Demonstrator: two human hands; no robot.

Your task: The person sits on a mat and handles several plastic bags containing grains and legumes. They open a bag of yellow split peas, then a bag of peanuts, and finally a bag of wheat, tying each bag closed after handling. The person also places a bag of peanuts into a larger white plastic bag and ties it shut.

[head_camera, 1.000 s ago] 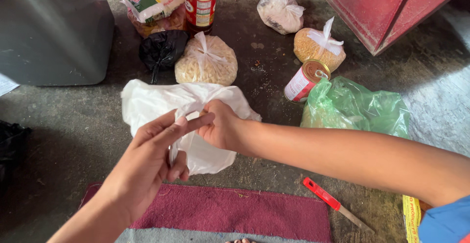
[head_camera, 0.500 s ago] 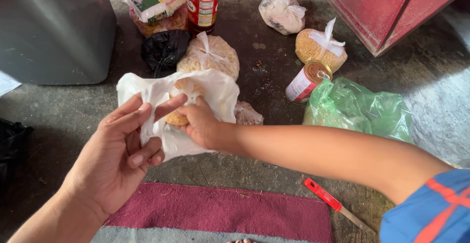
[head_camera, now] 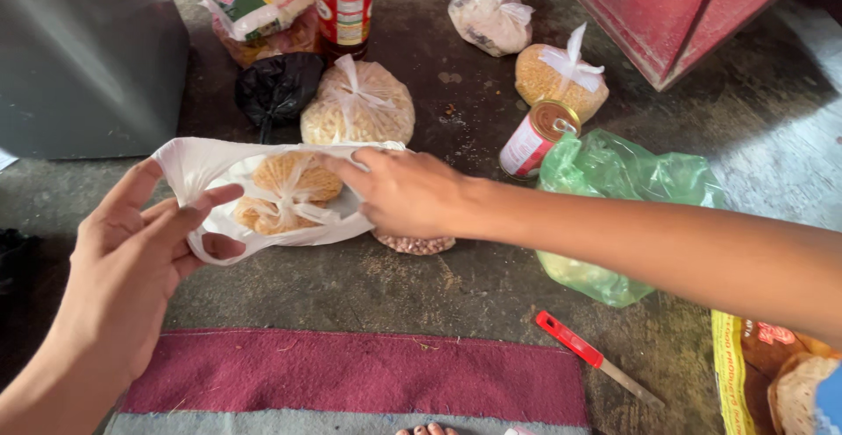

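Concrete floor (head_camera: 421, 295), maroon mat (head_camera: 368, 374); left hand (head_camera: 132, 268) and right hand (head_camera: 403, 194) gripping white bag (head_camera: 202, 167) open

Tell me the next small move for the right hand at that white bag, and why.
Probably lift out the tied clear bag of yellowish food: the left hand and right hand hold the white bag stretched open, and it lies exposed inside.

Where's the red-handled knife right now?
In the head view, the red-handled knife lies on the concrete floor at lower right, just right of the maroon mat and below the green plastic bag, under the right forearm.
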